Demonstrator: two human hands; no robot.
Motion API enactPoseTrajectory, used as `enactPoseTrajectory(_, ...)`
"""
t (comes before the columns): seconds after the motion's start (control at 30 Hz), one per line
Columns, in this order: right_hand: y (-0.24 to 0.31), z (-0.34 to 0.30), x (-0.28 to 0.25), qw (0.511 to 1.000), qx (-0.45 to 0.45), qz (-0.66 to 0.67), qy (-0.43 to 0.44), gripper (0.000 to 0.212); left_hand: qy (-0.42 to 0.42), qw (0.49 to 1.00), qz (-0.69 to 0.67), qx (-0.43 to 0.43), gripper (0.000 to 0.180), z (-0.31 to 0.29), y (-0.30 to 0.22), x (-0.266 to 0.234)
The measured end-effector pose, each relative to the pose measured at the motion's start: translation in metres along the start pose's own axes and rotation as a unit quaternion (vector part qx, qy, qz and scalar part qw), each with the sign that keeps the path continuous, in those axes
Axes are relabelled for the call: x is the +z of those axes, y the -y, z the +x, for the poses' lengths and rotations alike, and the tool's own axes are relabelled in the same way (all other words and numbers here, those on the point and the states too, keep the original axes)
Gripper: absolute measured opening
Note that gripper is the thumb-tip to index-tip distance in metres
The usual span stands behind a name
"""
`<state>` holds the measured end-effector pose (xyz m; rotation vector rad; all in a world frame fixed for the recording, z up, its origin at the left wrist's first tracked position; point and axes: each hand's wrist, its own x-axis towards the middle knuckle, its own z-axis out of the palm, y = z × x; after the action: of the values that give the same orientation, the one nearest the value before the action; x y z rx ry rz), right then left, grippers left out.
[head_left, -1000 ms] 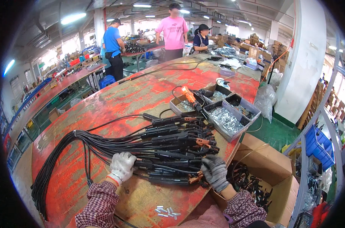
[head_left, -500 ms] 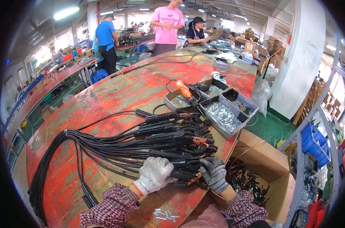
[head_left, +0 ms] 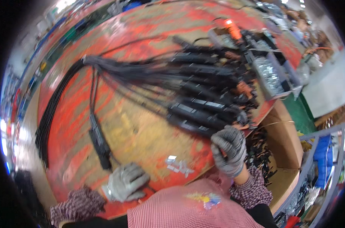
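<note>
My left hand (head_left: 127,183), in a pale glove, is low over the table's near edge with its fingers stretched out and the thumb apart. Beneath it passes a thin black cable, and just beyond lies a single black handle (head_left: 100,146). My right hand (head_left: 229,151), in a grey striped glove, has its fingers curled; whatever they may hold is hidden. It is beside the nearest of several black welding electrode holders (head_left: 195,108), some with copper-coloured jaws. Their black cables (head_left: 60,102) are tied into a bundle at the left. Small silvery metal sleeves (head_left: 179,166) lie between my hands.
The worn red table (head_left: 142,140) carries grey bins (head_left: 269,72) of metal parts at the back right, beside an orange-handled tool (head_left: 233,30). A cardboard box (head_left: 282,140) with dark clamp parts stands right of the table. A shelf with a blue crate (head_left: 323,159) is farther right.
The view has tilted down and blurred. My left hand has left the clamps and moved left and nearer, beside the single handle. My right hand has drawn slightly away from the pile.
</note>
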<state>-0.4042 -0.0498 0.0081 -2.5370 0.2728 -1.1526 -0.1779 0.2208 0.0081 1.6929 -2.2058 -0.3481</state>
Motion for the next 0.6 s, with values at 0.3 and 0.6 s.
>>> enactPoseTrajectory(0.3,0.031,-0.040,0.036,0.970,0.012,0.047,0.238,0.029,-0.050,0.995,0.022,-0.086,0.044,0.011,-0.004,0.028)
enactPoseTrajectory(0.6,0.020,-0.050,0.041,0.966,0.081,0.090,0.227,0.027,-0.108,0.993,0.015,-0.051,0.027,0.047,0.005,0.036)
